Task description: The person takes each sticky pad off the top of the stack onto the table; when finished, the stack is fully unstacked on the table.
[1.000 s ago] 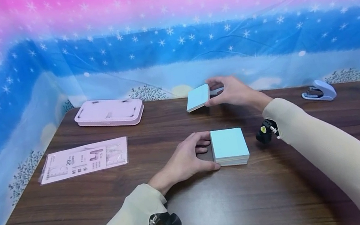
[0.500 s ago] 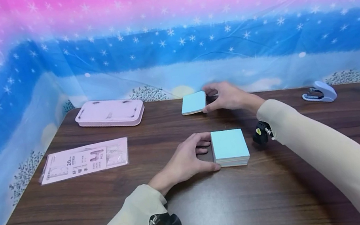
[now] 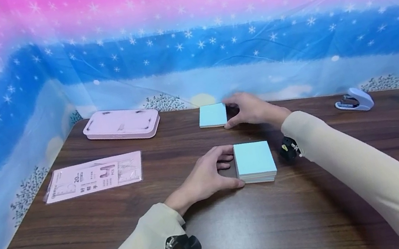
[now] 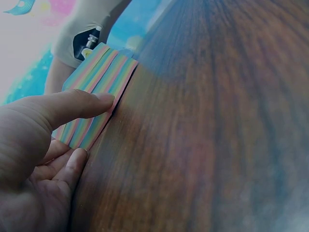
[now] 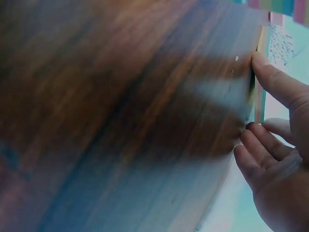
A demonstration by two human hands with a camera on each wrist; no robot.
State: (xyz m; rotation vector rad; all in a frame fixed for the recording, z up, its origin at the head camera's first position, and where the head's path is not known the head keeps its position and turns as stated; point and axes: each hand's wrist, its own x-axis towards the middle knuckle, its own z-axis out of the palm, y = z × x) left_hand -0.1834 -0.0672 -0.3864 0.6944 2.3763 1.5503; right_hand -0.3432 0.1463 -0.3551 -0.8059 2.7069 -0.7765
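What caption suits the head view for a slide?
Left hand holds a paper stack, right hand a thinner pad near the far edge of the wooden table.

A dark brown table (image 3: pixel 220 241) with a streaked wood grain carries everything. Within the left hand's (image 3: pixel 202 177) grip sits a thick square stack of pastel-striped paper pads (image 3: pixel 255 161), topped in pale blue. At the right hand's (image 3: pixel 253 108) fingertips, near the far edge, lies a thin, square, pale-blue paper pad (image 3: pixel 212 116). Left of both grips rest a flat, printed pink packet in clear plastic (image 3: pixel 94 177) and, farther back, a pink oblong case with rounded corners (image 3: pixel 121 125). Well right of the right hand's grip stands a small whitish-lavender stapler (image 3: pixel 361 99).
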